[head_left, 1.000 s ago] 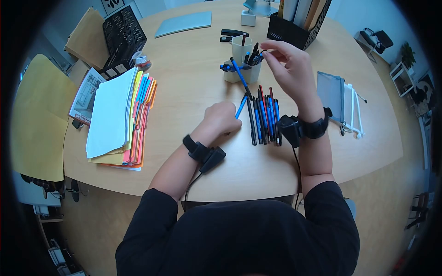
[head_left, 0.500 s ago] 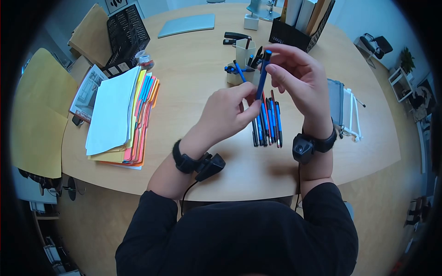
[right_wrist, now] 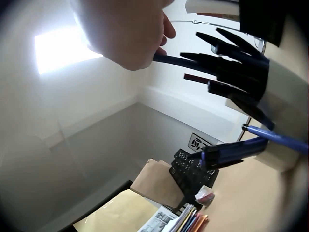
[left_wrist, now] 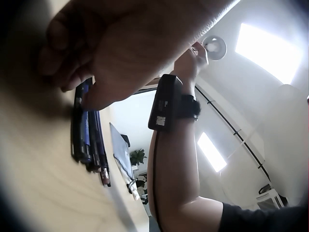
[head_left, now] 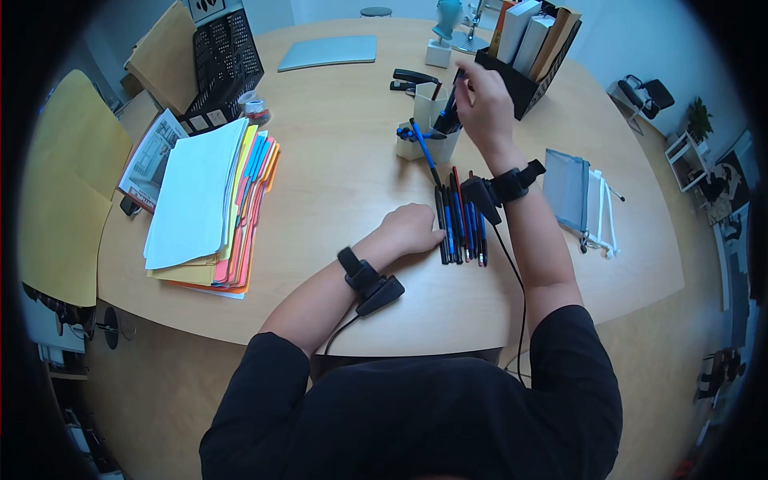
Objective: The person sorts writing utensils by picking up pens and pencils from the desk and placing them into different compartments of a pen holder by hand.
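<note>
My right hand (head_left: 486,108) pinches the upper end of a dark blue pen (right_wrist: 176,61) over the white pen holder (head_left: 437,147). In the right wrist view its lower part overlaps the dark pens standing in the holder. My left hand (head_left: 410,228) rests low on the table, fingers bent, thumb right at the left edge of a row of pens and pencils (head_left: 457,232). The left wrist view shows the thumb over the upper part of those pens (left_wrist: 88,140). A blue pen (head_left: 424,146) leans against the holder's front, beside a clipped blue pen (right_wrist: 234,152).
Stacked papers and coloured folders (head_left: 204,208) lie on the left. A mesh pouch (head_left: 566,188) and white frame (head_left: 602,212) are at right. Behind the holder stand a black stapler (head_left: 414,78), a small bust (head_left: 442,44) and a black file box (head_left: 528,84). A laptop (head_left: 328,53) lies farther back.
My left hand lifted a blue pen from the table and passed it to my right hand. The right hand then carried it to the holder, while the left dropped back beside the row.
</note>
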A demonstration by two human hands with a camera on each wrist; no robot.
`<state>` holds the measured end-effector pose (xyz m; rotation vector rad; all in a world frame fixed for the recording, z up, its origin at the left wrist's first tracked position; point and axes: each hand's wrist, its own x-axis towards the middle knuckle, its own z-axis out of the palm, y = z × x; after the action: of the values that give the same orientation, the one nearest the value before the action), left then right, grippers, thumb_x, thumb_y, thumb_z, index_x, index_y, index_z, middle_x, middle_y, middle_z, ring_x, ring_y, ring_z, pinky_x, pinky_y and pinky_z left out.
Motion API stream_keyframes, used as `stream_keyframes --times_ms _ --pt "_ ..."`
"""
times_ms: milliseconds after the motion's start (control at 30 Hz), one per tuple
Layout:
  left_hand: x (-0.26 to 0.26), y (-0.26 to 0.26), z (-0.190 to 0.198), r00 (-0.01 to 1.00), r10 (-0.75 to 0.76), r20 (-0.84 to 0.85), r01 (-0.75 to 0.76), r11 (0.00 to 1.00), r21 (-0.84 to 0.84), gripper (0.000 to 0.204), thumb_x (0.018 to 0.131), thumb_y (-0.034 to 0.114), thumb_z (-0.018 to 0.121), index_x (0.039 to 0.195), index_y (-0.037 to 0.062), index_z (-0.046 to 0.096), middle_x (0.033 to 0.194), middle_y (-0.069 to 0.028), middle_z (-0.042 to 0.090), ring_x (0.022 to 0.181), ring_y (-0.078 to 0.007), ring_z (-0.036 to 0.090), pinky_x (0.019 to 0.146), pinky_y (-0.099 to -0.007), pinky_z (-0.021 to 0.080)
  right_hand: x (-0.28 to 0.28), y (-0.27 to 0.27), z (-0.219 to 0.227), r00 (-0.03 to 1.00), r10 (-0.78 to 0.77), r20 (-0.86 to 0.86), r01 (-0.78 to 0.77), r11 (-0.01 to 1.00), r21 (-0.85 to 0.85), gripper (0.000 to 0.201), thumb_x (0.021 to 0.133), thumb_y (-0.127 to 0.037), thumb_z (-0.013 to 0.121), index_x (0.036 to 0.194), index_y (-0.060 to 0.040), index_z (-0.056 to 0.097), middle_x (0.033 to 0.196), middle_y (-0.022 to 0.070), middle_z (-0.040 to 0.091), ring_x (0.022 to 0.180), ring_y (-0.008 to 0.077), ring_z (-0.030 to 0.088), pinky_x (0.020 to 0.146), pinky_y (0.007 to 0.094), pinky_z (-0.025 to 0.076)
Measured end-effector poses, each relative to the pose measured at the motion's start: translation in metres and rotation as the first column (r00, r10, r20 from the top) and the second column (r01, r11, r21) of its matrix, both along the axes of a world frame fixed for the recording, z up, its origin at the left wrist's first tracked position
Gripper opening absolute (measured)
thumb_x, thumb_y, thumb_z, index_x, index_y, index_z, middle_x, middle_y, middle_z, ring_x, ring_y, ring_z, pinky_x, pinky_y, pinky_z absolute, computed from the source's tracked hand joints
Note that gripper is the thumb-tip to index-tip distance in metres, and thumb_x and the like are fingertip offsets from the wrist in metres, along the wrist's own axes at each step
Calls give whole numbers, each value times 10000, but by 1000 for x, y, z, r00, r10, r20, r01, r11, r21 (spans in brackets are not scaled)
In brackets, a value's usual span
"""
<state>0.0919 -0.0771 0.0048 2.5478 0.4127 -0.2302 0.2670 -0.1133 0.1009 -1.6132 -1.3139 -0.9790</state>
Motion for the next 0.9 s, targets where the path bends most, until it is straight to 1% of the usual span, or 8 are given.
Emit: stream_keyframes --times_ms 200,400,467,500,567,700,800,900 --pt "-3 -1 4 999 10 42 -10 1000 6 406 817 411 617 774 12 678 791 -194 667 784 -343 649 728 -425 515 3 6 -26 997 -66 27 71 970 -234 192 768 -37 668 960 -50 664 868 93 651 920 282 594 857 405 440" --pt "-7 -10 18 1000 11 -17 -10 999 53 448 799 466 612 805 24 683 824 -188 672 815 -341 658 736 -425 527 -39 -10 -26 999 30 46 -30 1000 3 125 785 -49 655 908 -28 664 833 115 642 868 298 605 772 391 479" --pt "-9 -12 17 1000 14 11 -15 998 63 445 798 466 608 808 28 685 830 -185 674 816 -339 660 731 -425 529 -61 -21 -34 902 216 -373 -290 944 -154 141 804 -90 631 921 -14 647 852 164 645 846 359 614 750 431 490" --pt "-10 -12 17 999 13 39 -16 997 77 442 797 466 605 812 32 686 835 -181 675 817 -336 662 727 -424 532 -61 -19 -38 903 217 -371 -291 944 -156 141 804 -90 631 921 -14 647 852 164 645 846 359 614 750 431 490" --pt "-7 -10 15 1000 11 25 -12 998 63 442 797 466 601 815 33 687 836 -179 677 817 -336 663 726 -423 534 -56 -15 -58 933 -145 -328 -132 710 -692 191 805 -117 620 946 10 638 849 211 648 781 403 617 717 471 499" --pt "-7 -9 15 1000 -19 -15 20 998 64 433 786 453 609 817 28 687 839 -178 679 826 -339 664 730 -424 534 -31 6 -94 907 -237 -349 -77 721 -689 257 800 -139 610 1003 18 635 847 222 653 779 408 624 732 488 499" --pt "-6 -10 11 1000 -2 -3 2 997 83 449 798 460 614 810 16 686 833 -182 677 820 -344 663 731 -430 532 -25 2 -100 888 -190 -419 -58 857 -513 306 795 -133 618 1061 18 619 839 198 663 744 382 639 703 457 511" --pt "-9 -12 18 1000 -8 8 7 996 90 470 817 472 613 805 8 685 829 -186 675 810 -347 662 735 -432 530 -42 -26 -61 828 86 -554 -230 953 -196 303 819 -111 643 1100 -8 594 740 121 645 634 205 640 600 324 504"
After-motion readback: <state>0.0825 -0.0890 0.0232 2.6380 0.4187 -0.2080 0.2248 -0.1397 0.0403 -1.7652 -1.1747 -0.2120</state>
